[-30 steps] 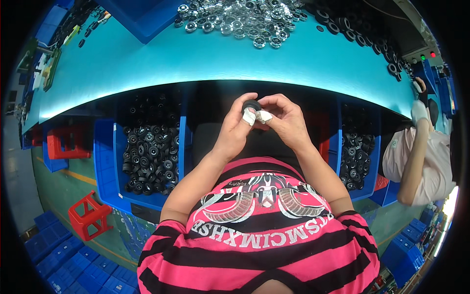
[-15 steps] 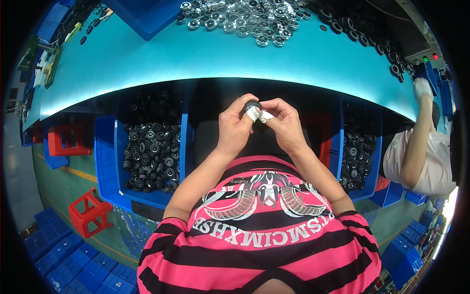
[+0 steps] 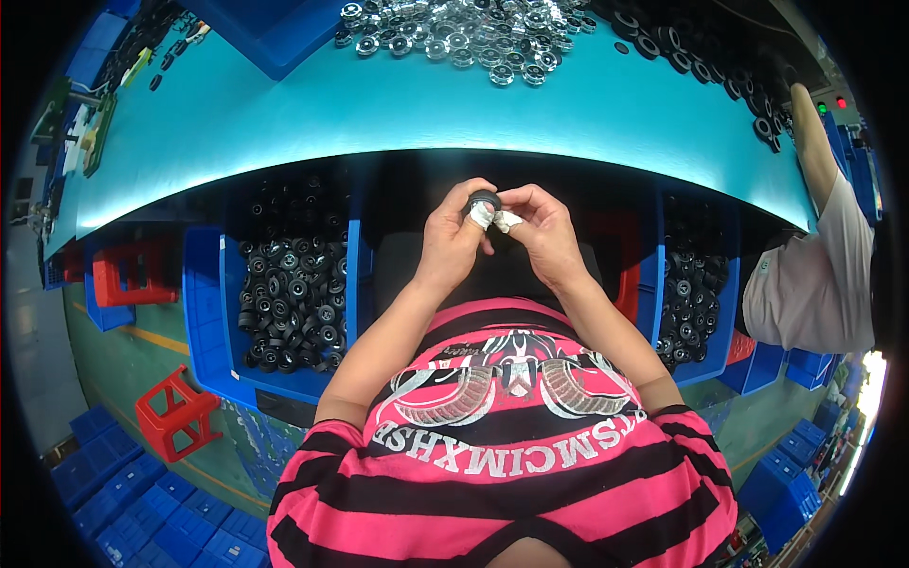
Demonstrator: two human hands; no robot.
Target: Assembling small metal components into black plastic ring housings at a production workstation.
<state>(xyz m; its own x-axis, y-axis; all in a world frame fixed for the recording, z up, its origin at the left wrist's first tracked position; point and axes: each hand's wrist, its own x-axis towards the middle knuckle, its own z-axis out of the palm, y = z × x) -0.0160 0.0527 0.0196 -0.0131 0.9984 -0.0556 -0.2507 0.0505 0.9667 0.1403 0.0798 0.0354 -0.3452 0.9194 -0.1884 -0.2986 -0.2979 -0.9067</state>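
Note:
My left hand (image 3: pixel 453 237) and my right hand (image 3: pixel 542 232) meet just below the front edge of the teal worktable (image 3: pixel 284 114). Between the fingertips of both hands sits a small black ring-shaped wheel part (image 3: pixel 484 201). White tape is wrapped round several fingertips. Both hands pinch the part together; which one bears it more I cannot tell. A heap of clear and silver round parts (image 3: pixel 464 33) lies at the far side of the table.
A blue bin of black wheels (image 3: pixel 289 293) stands to my lower left, another blue bin (image 3: pixel 686 303) to my right. Black wheels (image 3: pixel 720 66) are piled at the table's far right. A co-worker's arm and white sleeve (image 3: pixel 819 246) reach in at the right. Red stools (image 3: pixel 175 412) stand on the floor.
My hands have stayed together on the black part, with small shifts of the fingers. The co-worker's arm at the right has reached up toward the table's far corner.

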